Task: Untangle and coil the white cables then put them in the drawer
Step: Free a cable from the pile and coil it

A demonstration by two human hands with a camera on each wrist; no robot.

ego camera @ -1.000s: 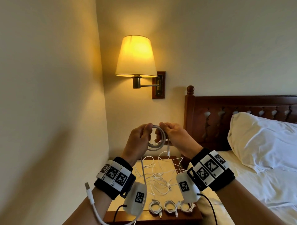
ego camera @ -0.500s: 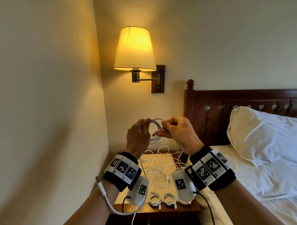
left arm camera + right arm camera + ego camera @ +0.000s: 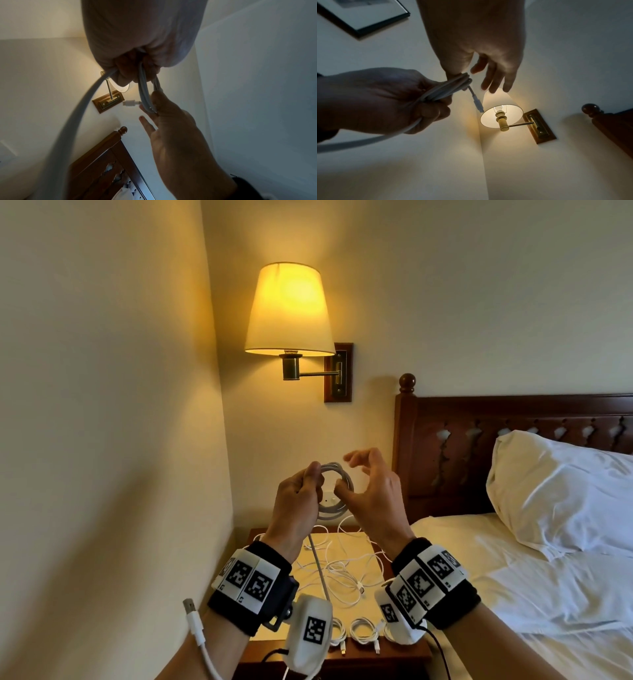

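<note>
Loose tail: a free run of the white cable (image 3: pixel 202 642) drapes over the left forearm, ending in a plug (image 3: pixel 189 607) that hangs unsecured.
Left hand: the left hand (image 3: pixel 297 501) is raised at chest height, fingers (image 3: pixel 436 108) curled tight round one side of the coil (image 3: pixel 337 491); several loops pass through the fist.
Coil: round, several turns, held upright in the air above the bench (image 3: pixel 371 549), not resting on anything. A short end with a small connector (image 3: pixel 478 104) sticks out of the bundle.
Right hand: the right hand (image 3: pixel 375 491) is just beside the coil, fingers (image 3: pixel 356 457) spread and relaxed; only the thumb touches the loops on that side. It grips nothing.
Bench, far part: a loose tangle (image 3: pixel 342 570) of white cables lies unsorted.
Bench, near edge: three finished small coils (image 3: pixel 364 633) lie in a row, partly hidden behind the wrist cameras.
Drawer: not visible in any view.
Step in hand: coiling of one cable, judged near its end, with the tail over the forearm left to wind.
Next move calls for: the right hand to take up the tail and lay it round as a further loop, while the left keeps the turns pinned. Judged risk: the loops springing apart if the left grip slackens.
</note>
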